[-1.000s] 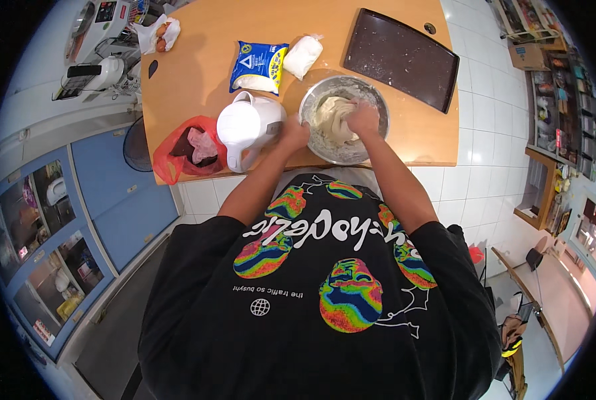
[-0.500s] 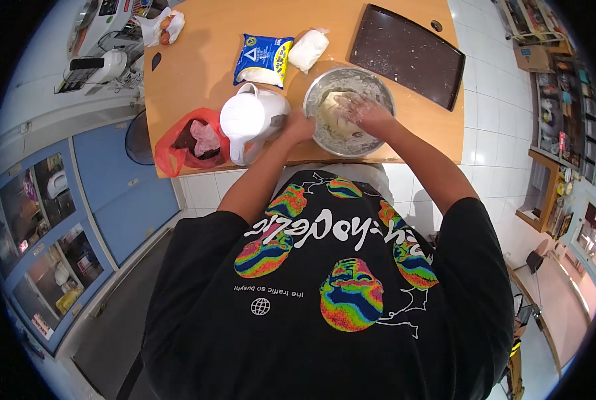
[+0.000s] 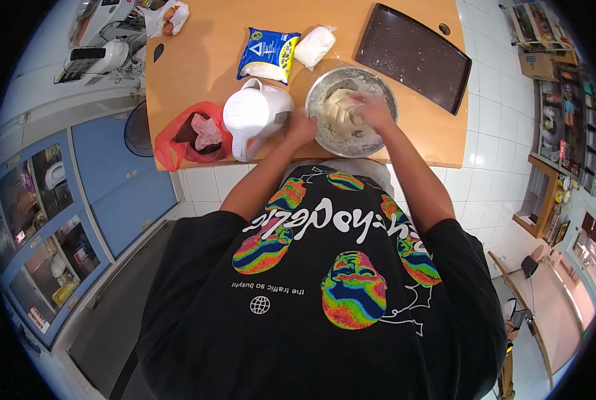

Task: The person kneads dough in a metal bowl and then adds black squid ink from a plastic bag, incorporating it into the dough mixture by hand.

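Observation:
A steel mixing bowl stands near the table's front edge, its inner wall smeared with pale flour paste. In it lies a soft, cream-coloured lump of dough with folds on top. My left hand is closed on the bowl's left rim. Inside the bowl, my right hand grips the right side of the dough; its fingers are bent and somewhat blurred. Just left of my left hand is a white plastic jug with a handle, apart from the hand.
Beyond the bowl lie a blue and yellow packet of white powder and a clear bag of white powder. A dark baking tray sits at right. At left are a red plastic bag and eggs in a white bag.
My right hand has moved from flat on top of the dough to its right side. The dough now looks folded and raised. My left hand stays at the rim.

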`<state>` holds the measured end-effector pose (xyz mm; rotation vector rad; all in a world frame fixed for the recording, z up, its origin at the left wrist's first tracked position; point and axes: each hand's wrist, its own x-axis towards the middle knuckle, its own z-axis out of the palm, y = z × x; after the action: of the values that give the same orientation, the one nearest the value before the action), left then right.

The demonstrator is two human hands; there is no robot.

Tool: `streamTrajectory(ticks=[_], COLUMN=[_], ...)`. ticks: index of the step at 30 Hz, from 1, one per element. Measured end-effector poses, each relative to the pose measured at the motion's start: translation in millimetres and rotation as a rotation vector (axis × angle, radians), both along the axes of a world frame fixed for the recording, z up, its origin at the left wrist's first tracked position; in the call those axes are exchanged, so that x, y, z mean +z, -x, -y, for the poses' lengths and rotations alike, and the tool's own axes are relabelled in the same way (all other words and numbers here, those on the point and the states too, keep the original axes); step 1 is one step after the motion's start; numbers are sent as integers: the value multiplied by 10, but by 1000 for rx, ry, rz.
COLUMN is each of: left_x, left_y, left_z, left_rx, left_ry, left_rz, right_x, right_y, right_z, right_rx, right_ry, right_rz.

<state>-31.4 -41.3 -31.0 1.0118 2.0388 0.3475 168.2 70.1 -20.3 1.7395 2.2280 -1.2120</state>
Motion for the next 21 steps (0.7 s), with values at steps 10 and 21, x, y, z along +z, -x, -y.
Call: streamTrajectory(ticks=[10,21], left_x=[-179,-109], left_y=[31,-64], left_z=[9,95], left_rx=[-43,176], left_ry=[25,-22], left_rz=[38,118], right_x=[100,-30], right_y=[-224,75], right_z=[-181,52], right_rx=[1114,637], right_ry=[-642,-255], right_rz=[-107,97])
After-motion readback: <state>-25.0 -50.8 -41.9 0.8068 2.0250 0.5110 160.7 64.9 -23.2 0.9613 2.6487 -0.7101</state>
